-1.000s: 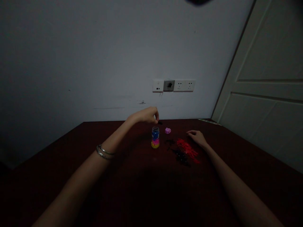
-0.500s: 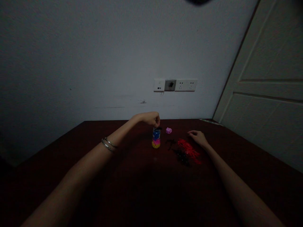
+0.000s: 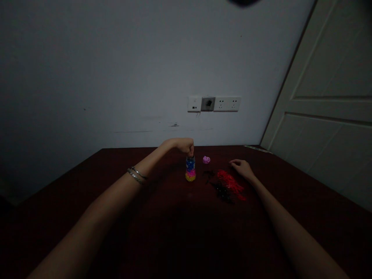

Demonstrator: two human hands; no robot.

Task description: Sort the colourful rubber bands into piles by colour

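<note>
A small clear jar (image 3: 190,170) stands upright on the dark table, with yellow, pink and blue bits layered inside. My left hand (image 3: 186,146) comes down over it from above, its fingers pinched together at the jar's mouth. Something dark shows just below those fingertips, apparently black strips; most of it is hidden in the mouth. To the right lies a heap of red strips (image 3: 229,181), touching a heap of black strips (image 3: 222,192). My right hand (image 3: 242,168) rests on the table just beyond the red heap, fingers loosely extended and holding nothing.
A pink lid-like piece with a loop (image 3: 206,159) lies behind and right of the jar. Scattered black strips (image 3: 209,175) sit between jar and heaps. The wall with sockets (image 3: 226,104) rises at the table's back edge; a pale door (image 3: 328,108) is at right.
The black strips that stuck out sideways over the jar's rim no longer show there. My left fingers have gone slightly lower at the mouth. My right hand has stayed put.
</note>
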